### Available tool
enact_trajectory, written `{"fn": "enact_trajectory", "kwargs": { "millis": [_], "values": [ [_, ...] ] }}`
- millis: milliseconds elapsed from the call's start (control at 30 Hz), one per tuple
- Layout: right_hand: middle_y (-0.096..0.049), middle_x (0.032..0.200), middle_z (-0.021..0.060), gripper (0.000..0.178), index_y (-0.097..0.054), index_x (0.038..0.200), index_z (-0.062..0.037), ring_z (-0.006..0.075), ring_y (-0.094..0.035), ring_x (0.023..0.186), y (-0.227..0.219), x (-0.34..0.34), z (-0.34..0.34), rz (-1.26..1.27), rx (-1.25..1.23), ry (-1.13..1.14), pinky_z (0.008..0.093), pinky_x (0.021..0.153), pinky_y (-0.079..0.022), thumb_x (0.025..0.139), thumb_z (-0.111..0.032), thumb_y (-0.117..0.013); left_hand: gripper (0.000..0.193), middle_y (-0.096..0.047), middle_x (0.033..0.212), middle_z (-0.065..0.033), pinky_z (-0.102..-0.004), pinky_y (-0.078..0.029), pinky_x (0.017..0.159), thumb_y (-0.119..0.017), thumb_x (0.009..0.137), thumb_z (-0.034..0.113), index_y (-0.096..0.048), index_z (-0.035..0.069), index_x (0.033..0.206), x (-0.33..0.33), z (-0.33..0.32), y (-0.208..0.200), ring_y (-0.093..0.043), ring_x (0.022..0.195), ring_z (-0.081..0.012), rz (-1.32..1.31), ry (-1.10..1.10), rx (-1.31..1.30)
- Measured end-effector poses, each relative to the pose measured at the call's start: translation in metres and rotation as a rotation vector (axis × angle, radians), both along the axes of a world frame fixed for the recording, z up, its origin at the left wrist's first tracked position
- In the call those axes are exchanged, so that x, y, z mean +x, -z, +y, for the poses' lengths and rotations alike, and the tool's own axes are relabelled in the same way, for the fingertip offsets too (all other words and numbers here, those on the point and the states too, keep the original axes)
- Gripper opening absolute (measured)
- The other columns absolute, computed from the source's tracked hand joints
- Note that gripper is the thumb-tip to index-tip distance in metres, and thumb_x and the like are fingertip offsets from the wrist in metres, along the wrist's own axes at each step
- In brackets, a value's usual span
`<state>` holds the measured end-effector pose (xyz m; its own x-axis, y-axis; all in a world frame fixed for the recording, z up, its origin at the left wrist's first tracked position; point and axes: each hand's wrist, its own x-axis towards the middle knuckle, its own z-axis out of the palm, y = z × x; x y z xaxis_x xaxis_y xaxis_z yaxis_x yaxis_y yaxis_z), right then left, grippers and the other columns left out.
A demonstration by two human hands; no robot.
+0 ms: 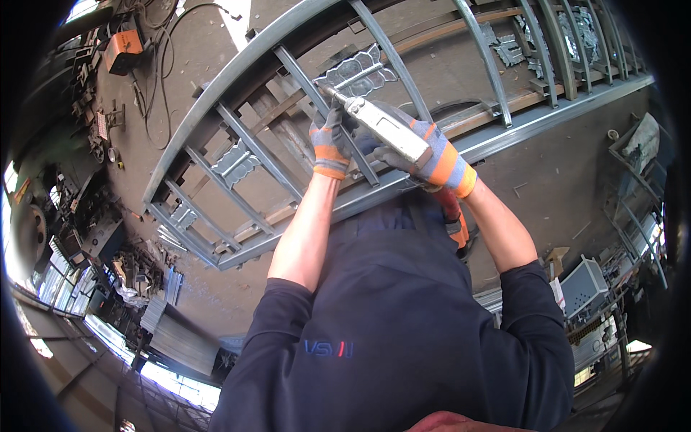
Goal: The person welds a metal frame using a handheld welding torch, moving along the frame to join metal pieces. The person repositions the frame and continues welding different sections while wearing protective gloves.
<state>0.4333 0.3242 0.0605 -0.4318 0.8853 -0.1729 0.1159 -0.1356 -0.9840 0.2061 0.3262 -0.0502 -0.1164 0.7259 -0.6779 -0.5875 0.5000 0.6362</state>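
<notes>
A white, long-bodied welding gun point(389, 128) with a narrow metal nozzle lies in my right hand point(439, 155), which wears a grey glove with orange bands. Its nozzle points up and left, close to an upright bar point(302, 75) of a grey metal railing frame point(209, 93). My left hand point(331, 147), gloved alike, is closed around that same bar just below the nozzle. A silver ornamental casting point(356, 72) sits beside the bar, just beyond the nozzle. Whether the nozzle touches metal I cannot tell.
The frame's long lower rail point(497, 140) crosses in front of my body. A red-orange tool point(457, 223) is by my right side, partly hidden. An orange machine point(124, 52) with cables point(162, 43) stands at far left. A grey perforated metal box point(584, 286) is at right.
</notes>
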Motion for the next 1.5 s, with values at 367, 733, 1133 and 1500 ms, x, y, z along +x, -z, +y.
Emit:
{"fn": "enact_trajectory", "kwargs": {
  "millis": [367, 733, 1133, 1500],
  "values": [
    [-0.07, 0.135, 0.0197, 0.068, -0.053, 0.154, -0.0011, 0.0365, -0.071, 0.119, 0.002, 0.002, 0.017, -0.051, 0.037, 0.045, 0.041, 0.099, -0.057, 0.092, -0.012, -0.079, 0.023, -0.076, 0.11, -0.0068, -0.0304, -0.062, 0.081, -0.074, 0.103, 0.015, -0.072, 0.003, 0.122, 0.004, 0.017, 0.008, -0.075, 0.096, -0.0184, -0.104, -0.031, 0.038],
    [-0.075, 0.117, 0.0139, 0.048, -0.069, 0.133, -0.0025, 0.0318, -0.075, 0.096, -0.017, 0.031, 0.001, -0.178, 0.21, 0.066, 0.0388, 0.082, -0.059, 0.086, -0.003, -0.081, 0.026, -0.077, 0.114, -0.0105, -0.0359, -0.067, 0.087, -0.074, 0.103, 0.017, -0.072, 0.001, 0.123, -0.01, 0.048, 0.018, -0.076, 0.1, -0.023, -0.061, -0.105, -0.025],
    [-0.071, 0.127, 0.0184, 0.063, -0.057, 0.147, 0.002, 0.0369, -0.071, 0.107, -0.009, 0.025, -0.003, -0.141, 0.133, 0.071, 0.0402, 0.092, -0.057, 0.09, -0.011, -0.081, 0.018, -0.074, 0.098, -0.0035, -0.0289, -0.061, 0.074, -0.073, 0.104, 0.02, -0.072, 0.003, 0.109, -0.001, 0.054, 0.009, -0.073, 0.086, -0.0146, -0.073, -0.065, -0.024],
    [-0.069, 0.134, 0.0194, 0.062, -0.057, 0.147, 0.0014, 0.0382, -0.071, 0.112, -0.001, 0.015, -0.002, -0.153, 0.193, 0.048, 0.0401, 0.096, -0.057, 0.09, -0.004, -0.08, 0.018, -0.076, 0.094, -0.0047, -0.0341, -0.059, 0.062, -0.082, 0.096, 0.014, -0.075, 0.004, 0.109, 0.002, 0.049, 0.014, -0.071, 0.074, -0.0158, 0.172, -0.091, 0.014]
  ]
}}
